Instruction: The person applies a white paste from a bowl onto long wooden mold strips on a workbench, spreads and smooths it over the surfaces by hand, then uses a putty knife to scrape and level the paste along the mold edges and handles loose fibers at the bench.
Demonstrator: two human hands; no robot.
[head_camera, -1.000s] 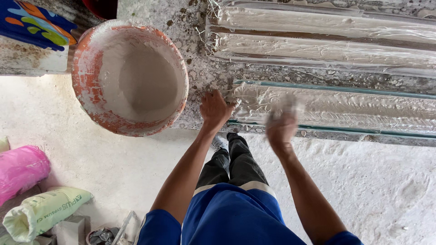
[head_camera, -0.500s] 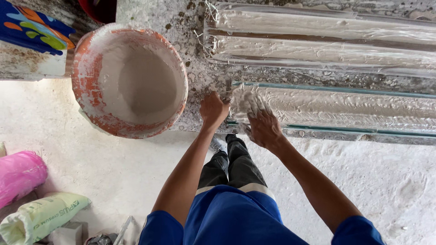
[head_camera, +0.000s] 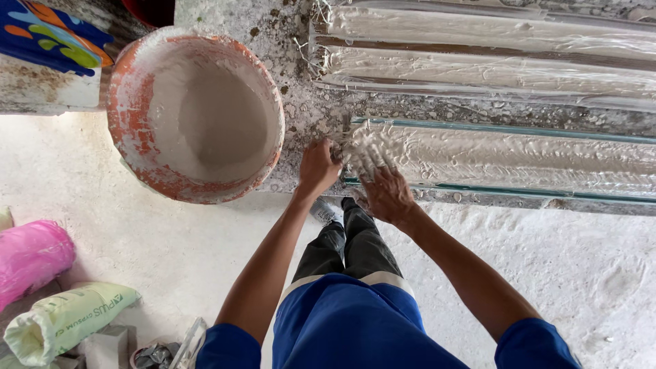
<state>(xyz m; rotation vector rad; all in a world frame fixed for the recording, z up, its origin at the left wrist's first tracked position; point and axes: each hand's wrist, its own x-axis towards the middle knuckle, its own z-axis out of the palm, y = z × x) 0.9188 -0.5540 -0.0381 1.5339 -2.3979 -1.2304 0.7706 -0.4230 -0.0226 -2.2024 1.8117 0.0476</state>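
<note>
Right hand [head_camera: 388, 193] fingers spread flat, pressing on the wet plaster strip [head_camera: 492, 157] at its near-left end. Left hand [head_camera: 318, 166] fingers curled at the strip's end edge, at 9 o'clock from the right hand; can't tell if they clamp anything. Strip runs toward 3 o'clock along the workbench [head_camera: 301, 96]. Plaster-caked orange basin [head_camera: 195, 113] at 9 o'clock. Pink bag [head_camera: 31, 256] and green sack [head_camera: 65, 318] at 7 o'clock on the floor.

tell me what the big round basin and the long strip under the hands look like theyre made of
Basin: probably plastic, orange-red where it shows, crusted with dried white plaster.
Long strip: looks like wet white plaster with fibre strands, ridged and glossy, in a green-edged mould; both the left hand and right hand press on its end.
</note>
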